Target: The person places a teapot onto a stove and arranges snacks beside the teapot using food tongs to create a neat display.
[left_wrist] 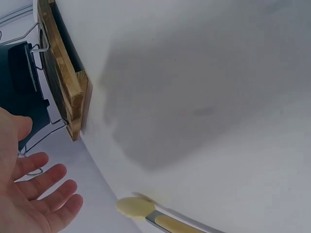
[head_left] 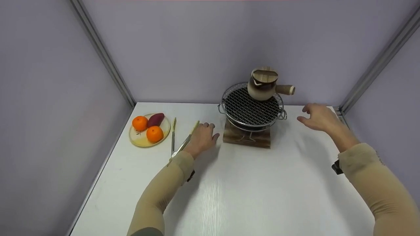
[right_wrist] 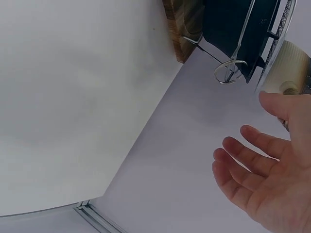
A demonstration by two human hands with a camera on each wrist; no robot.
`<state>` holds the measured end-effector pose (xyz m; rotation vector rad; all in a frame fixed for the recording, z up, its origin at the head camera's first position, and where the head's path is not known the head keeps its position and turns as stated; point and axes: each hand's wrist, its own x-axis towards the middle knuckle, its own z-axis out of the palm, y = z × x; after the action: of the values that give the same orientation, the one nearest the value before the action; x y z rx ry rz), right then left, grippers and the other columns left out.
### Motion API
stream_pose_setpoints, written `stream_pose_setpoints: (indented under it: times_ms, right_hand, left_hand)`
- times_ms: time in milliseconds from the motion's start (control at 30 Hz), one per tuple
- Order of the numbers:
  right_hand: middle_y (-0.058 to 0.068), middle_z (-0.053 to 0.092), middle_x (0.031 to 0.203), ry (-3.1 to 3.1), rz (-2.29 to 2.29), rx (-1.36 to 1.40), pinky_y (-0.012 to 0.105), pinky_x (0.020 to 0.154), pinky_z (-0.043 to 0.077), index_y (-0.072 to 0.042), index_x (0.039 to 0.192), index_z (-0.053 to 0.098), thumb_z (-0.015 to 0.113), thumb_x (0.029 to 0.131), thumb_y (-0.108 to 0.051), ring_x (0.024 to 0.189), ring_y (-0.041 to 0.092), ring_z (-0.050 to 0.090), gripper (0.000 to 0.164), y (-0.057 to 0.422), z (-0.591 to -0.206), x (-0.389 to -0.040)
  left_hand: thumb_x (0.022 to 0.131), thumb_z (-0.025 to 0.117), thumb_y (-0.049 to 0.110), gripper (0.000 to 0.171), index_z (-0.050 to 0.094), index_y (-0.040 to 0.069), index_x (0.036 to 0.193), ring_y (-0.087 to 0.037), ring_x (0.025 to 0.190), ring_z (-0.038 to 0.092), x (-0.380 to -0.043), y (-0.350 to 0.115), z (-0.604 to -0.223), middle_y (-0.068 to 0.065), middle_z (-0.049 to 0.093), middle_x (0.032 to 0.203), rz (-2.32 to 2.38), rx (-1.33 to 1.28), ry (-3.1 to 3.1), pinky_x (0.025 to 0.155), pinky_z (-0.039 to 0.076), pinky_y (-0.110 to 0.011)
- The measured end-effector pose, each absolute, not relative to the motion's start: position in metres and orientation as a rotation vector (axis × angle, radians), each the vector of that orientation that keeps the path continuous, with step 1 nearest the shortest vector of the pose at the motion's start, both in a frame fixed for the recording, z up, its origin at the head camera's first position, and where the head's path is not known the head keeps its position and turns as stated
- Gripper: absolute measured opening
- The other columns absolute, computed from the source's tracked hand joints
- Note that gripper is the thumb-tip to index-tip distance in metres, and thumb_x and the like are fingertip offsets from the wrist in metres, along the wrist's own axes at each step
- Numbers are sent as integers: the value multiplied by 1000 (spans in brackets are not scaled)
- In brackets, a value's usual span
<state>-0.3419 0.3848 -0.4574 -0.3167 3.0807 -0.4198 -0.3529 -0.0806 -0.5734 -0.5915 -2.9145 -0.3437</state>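
Note:
My left hand point(head_left: 202, 137) hovers over the white table with relaxed fingers and nothing in them. Just left of it lies a pair of metal tongs point(head_left: 173, 139) with pale yellow tips, spread in a V and partly hidden by my forearm. One yellow tip point(left_wrist: 136, 208) shows below the hand in the left wrist view. My right hand point(head_left: 320, 117) is held in the air right of a small grill stove, thumb apart from loosely bent fingers, holding nothing. A brown-and-cream teapot point(head_left: 261, 91) with a wooden lid and side handle point(head_left: 284, 89) sits on the round wire grill rack point(head_left: 251, 111).
The stove stands on a wooden base point(head_left: 246, 137), with wire handles sticking out at both sides. At the left, a yellowish plate point(head_left: 141, 141) carries two oranges point(head_left: 154, 134) and a purple sweet potato point(head_left: 156, 120). Pale walls enclose the table's back and sides.

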Motion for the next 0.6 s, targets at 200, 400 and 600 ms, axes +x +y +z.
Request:
stream_pose_setpoints:
  times_ms: [200,400,600]
  right_hand:
    - [39,70,134,3030,-387,-278,71,96,57,12,140,65,67,107,-35,119,57,71,57,383,-461,-340]
    - [37,73,130,2984,-351,-280,68,90,60,11,139,66,67,108,-36,112,54,74,56,380,-465,-339]
    - [36,75,126,2979,-335,-299,67,90,61,11,136,68,68,107,-34,109,53,75,54,377,-470,-338]
  left_hand:
    - [110,67,36,44,74,-2,131,-43,109,78,-351,-86,-576,-23,80,118,-295,-577,-2952,99,64,-55]
    - [111,67,38,44,73,-2,130,-41,110,78,-350,-93,-577,-23,79,119,-344,-525,-3026,92,67,-56]
    - [111,67,37,43,73,-3,127,-42,110,77,-349,-100,-575,-23,78,118,-408,-500,-3054,94,65,-58]
